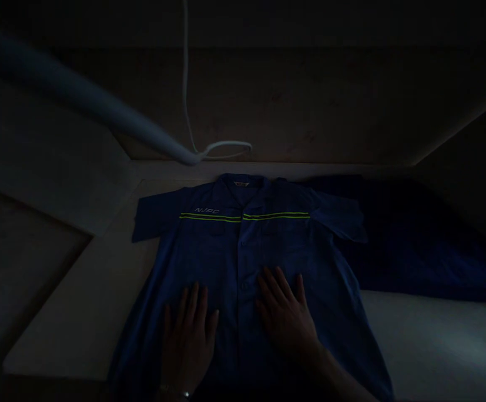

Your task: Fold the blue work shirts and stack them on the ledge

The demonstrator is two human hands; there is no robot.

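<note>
A dark blue short-sleeved work shirt (243,245) lies front-up and spread flat on a pale table (79,301), its collar at the far side. A yellow-green stripe crosses the chest, with small white lettering on one side. My left hand (188,335) lies flat on the lower front of the shirt, fingers stretched out. My right hand (284,315) lies flat beside it, just right of the button line, fingers apart. Neither hand holds anything. The scene is very dim.
More dark blue cloth (418,240) is heaped on the table to the right of the shirt. A pale tube (92,100) slants down from the upper left toward the table's back edge, and a thin white cord (209,148) hangs there. A wooden wall stands behind.
</note>
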